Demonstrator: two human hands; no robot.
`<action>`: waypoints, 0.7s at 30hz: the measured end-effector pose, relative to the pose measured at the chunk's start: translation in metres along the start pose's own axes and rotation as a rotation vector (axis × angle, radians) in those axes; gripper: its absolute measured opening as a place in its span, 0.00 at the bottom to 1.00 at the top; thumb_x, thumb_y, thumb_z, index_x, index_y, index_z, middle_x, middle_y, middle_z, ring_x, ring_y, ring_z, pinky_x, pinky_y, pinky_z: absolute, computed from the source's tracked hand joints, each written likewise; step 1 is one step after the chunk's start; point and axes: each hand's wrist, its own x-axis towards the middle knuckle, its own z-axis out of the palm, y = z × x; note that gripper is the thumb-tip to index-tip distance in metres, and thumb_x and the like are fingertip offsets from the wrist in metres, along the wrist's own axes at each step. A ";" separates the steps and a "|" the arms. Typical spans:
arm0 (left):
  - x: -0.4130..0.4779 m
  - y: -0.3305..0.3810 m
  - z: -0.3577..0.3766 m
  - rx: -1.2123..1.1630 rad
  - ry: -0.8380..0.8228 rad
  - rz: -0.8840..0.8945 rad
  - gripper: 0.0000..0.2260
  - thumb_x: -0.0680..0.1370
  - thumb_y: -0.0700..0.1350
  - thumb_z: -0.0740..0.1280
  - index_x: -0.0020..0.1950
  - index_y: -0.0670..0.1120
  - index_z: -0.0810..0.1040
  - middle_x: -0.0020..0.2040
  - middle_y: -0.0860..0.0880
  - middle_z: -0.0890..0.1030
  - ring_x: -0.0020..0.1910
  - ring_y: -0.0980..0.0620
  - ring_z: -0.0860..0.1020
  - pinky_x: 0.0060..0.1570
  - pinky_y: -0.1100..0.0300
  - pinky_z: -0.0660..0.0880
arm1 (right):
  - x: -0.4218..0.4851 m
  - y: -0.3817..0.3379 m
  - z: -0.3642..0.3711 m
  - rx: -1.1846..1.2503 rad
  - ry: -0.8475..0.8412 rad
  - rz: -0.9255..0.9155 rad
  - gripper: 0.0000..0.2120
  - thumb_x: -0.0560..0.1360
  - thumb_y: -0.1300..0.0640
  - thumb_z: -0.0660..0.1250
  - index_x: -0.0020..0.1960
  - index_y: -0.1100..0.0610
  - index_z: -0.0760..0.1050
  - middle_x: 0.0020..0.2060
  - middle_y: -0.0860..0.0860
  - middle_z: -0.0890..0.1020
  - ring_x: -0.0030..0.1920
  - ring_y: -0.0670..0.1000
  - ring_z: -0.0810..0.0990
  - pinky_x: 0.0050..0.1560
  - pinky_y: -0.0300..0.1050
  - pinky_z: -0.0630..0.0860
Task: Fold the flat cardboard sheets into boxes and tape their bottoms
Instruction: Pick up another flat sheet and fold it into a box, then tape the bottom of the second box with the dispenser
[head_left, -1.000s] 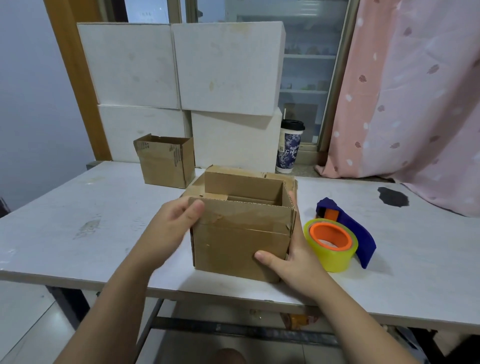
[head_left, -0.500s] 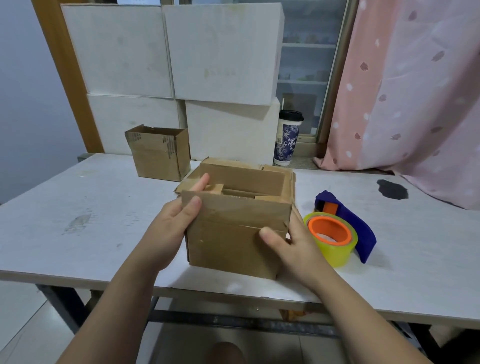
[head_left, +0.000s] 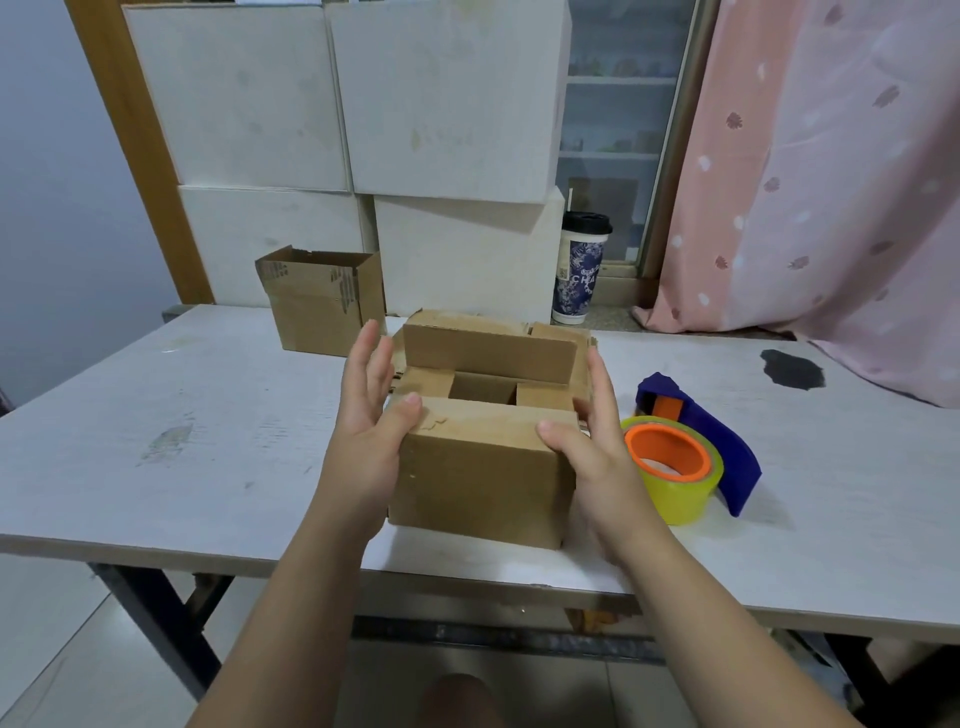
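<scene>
A brown cardboard box (head_left: 478, 467) stands on the white table (head_left: 208, 415) near its front edge. Its two short flaps lie folded inward, the near long flap is folded flat over them, and the far long flap stands up. My left hand (head_left: 366, 431) rests flat against the box's left side, fingers straight, thumb pressing on the near flap. My right hand (head_left: 592, 441) lies flat against the right side, thumb on the near flap. Just right of the box lies a yellow tape roll with an orange core (head_left: 670, 467) in a blue dispenser (head_left: 711, 436).
A second open brown box (head_left: 322, 301) stands at the back left of the table. Large white boxes (head_left: 363, 104) are stacked behind it. A lidded paper cup (head_left: 579, 275) stands behind the table. A pink curtain (head_left: 831, 182) hangs at the right, near a dark stain (head_left: 792, 369).
The near long flap has gone from upright to folded flat over the short flaps. Both hands have shifted from the front face to the box's sides, thumbs on top.
</scene>
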 end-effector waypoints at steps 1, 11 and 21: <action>0.000 0.000 0.000 0.008 -0.016 -0.001 0.29 0.81 0.38 0.58 0.65 0.74 0.60 0.68 0.69 0.66 0.68 0.68 0.64 0.58 0.70 0.66 | 0.002 -0.003 -0.001 -0.027 -0.010 0.003 0.35 0.66 0.49 0.66 0.63 0.21 0.54 0.69 0.42 0.69 0.67 0.44 0.69 0.67 0.47 0.68; -0.013 0.015 0.012 0.778 0.269 0.147 0.15 0.79 0.43 0.59 0.54 0.61 0.79 0.59 0.59 0.73 0.66 0.55 0.65 0.70 0.48 0.54 | -0.006 -0.003 0.002 -0.081 0.091 -0.054 0.06 0.77 0.56 0.65 0.52 0.47 0.72 0.51 0.42 0.76 0.46 0.30 0.74 0.43 0.24 0.68; -0.028 0.011 0.048 1.098 0.101 0.601 0.16 0.79 0.46 0.58 0.51 0.43 0.84 0.51 0.47 0.84 0.51 0.50 0.82 0.53 0.54 0.74 | -0.009 -0.010 -0.001 -0.358 0.141 -0.122 0.04 0.78 0.51 0.63 0.52 0.44 0.73 0.49 0.37 0.78 0.53 0.37 0.75 0.54 0.37 0.71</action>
